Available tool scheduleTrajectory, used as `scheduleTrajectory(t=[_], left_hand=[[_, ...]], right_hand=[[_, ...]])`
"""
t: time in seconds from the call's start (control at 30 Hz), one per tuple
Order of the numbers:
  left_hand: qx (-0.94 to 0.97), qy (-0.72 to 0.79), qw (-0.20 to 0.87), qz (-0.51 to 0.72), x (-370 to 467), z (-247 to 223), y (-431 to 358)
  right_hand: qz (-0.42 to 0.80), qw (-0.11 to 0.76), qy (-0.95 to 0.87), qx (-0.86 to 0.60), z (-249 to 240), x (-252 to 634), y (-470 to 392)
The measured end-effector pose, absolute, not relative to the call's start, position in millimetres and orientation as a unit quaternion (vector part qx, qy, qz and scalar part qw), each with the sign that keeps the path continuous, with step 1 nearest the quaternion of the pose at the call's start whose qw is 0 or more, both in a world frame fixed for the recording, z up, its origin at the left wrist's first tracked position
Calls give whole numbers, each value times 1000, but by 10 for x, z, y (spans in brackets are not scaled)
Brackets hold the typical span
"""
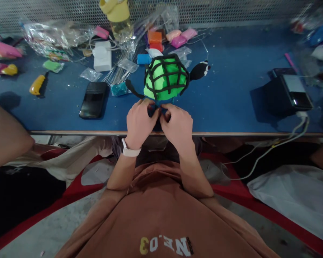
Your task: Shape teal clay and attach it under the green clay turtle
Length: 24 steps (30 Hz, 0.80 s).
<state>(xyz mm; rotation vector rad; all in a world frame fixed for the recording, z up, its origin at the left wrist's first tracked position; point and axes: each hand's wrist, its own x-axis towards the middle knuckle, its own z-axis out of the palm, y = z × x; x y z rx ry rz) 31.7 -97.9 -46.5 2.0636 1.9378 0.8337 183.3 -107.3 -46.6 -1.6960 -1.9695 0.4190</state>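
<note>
A turtle figure [165,77], its bright green shell crossed by black strips, stands on the blue table before me. Its black head [200,70] with white marks points right, and a thin black tail [133,89] curves out on the left. Just in front of the shell, near the table edge, my left hand [141,120] and my right hand [177,123] meet at the fingertips. Both are closed, thumbs and fingers pinched together. Whatever lies between the fingertips is too small and hidden to make out. A white band [131,152] circles my left wrist.
Left lie a black phone [93,100], a yellow-handled cutter [37,85], wires [118,75] and a teal packet [120,89]. Behind are a white box [102,56], a yellow-topped cup [117,18] and colored clay packs [154,37]. A dark device [290,93] stands right; another person's arm [8,132] is left.
</note>
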Motion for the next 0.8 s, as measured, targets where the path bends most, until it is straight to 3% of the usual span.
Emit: scheduleTrajectory(t=[0.8], left_hand=[[693, 638, 112, 318, 313, -466, -959]], right_hand=[[127, 220, -720, -646, -441, 1739, -1002]])
